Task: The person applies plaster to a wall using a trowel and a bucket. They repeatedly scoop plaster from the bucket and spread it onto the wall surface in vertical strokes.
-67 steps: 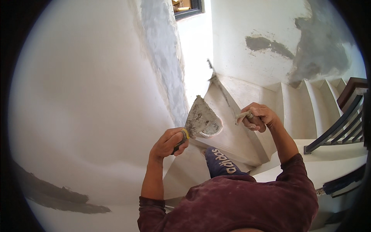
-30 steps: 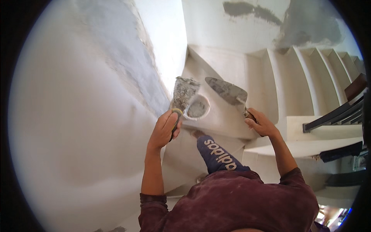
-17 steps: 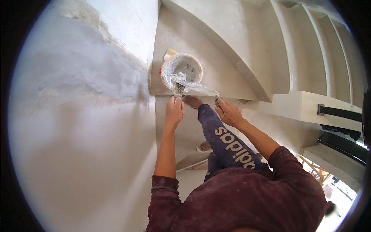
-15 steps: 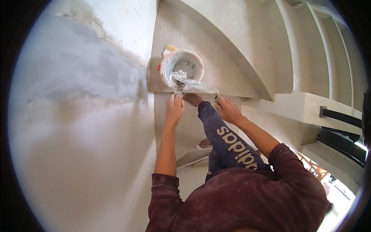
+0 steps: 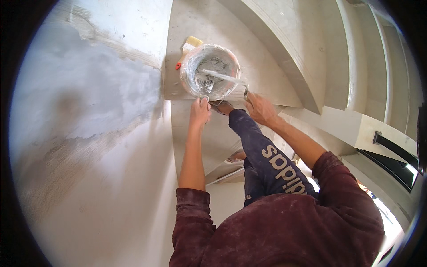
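Observation:
A round bucket (image 5: 183, 78) of grey plaster paste (image 5: 219, 66) stands on a stair tread in front of me. My left hand (image 5: 200, 113) is closed around the handle of a putty knife (image 5: 204, 83), whose paste-smeared blade dips inside the near left part of the bucket. My right hand (image 5: 261, 109), slightly blurred, grips a plastering trowel (image 5: 226, 77) by its handle. The trowel's long blade, seen nearly edge-on, reaches leftward over the bucket opening, just above the putty knife.
A wide paintbrush (image 5: 191, 43) with a red-tipped handle lies against the bucket's left side. Left of me rises a wall (image 5: 106, 89) with a wet grey plaster patch. Curved stair steps (image 5: 307, 49) climb on the right, beside a ledge with a black handle (image 5: 395, 144).
Both tools have moved further into the bucket. The putty knife has dipped down, and the trowel has turned from broad face to nearly edge-on. My view has shifted slightly.

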### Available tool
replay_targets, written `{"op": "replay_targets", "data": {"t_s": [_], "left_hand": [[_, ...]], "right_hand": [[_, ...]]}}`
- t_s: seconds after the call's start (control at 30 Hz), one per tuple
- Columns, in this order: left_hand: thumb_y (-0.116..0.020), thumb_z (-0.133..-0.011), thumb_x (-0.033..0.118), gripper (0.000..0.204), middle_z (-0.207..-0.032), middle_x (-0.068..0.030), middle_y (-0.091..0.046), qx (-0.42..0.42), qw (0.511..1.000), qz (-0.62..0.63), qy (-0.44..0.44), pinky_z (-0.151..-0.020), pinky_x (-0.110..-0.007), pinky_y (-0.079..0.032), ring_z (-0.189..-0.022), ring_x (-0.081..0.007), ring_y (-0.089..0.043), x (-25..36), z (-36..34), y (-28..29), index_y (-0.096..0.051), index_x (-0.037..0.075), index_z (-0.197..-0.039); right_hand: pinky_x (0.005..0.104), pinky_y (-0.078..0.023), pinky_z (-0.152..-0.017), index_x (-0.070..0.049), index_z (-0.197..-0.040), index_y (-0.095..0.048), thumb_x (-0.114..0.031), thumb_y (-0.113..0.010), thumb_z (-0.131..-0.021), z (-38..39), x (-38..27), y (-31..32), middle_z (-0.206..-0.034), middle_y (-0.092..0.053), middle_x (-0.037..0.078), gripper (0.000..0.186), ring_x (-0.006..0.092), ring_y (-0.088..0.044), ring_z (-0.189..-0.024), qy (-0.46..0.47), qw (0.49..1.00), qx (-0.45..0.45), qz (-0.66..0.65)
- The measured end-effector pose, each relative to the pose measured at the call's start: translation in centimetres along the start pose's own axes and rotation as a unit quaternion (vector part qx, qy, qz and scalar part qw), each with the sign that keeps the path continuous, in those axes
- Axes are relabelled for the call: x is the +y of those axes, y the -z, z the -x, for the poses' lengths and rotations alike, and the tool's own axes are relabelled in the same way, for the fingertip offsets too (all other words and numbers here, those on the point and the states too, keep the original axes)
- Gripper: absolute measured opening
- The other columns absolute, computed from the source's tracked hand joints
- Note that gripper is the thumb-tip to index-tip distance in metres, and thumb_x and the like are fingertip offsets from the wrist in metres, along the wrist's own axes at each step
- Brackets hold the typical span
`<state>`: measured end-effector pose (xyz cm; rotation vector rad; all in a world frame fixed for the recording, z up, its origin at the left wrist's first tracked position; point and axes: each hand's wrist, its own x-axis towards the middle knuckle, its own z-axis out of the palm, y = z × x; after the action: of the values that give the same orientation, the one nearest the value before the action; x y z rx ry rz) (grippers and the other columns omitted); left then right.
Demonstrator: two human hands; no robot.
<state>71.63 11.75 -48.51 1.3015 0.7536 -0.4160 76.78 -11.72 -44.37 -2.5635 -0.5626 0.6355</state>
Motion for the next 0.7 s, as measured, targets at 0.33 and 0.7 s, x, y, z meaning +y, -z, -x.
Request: {"op": "replay_targets", "data": {"t_s": [0.33, 0.7], "left_hand": [[-0.045, -0.095, 0.023, 0.023, -0.062, -0.0016, -0.046, -0.042, 0.999, -0.021, 0.003, -0.035, -0.026, -0.034, -0.043, -0.0099, -0.043, -0.1, 0.3, -0.6, -0.046, 0.003, -0.082], [-0.042, -0.095, 0.022, 0.021, -0.067, -0.0022, -0.047, 0.000, 0.997, 0.073, 0.025, -0.035, -0.024, -0.033, -0.045, -0.0090, -0.044, -0.5, -0.8, -0.1, -0.048, 0.003, -0.087]], "right_hand": [[0.0538, -0.048, -0.072, 0.000, -0.110, -0.048, -0.022, -0.049, -0.091, -3.6, 2.0, -3.7, -0.093, -0.060, 0.027, 0.029, 0.0458, -0.061, -0.082, -0.029, 0.999, -0.022, 0.007], [0.0542, -0.047, -0.074, 0.003, -0.107, -0.047, -0.020, -0.049, -0.091, 1.8, 0.1, -2.2, -0.093, -0.060, 0.028, 0.028, 0.0453, -0.060, -0.086, -0.016, 1.000, 0.009, -0.020]]}}
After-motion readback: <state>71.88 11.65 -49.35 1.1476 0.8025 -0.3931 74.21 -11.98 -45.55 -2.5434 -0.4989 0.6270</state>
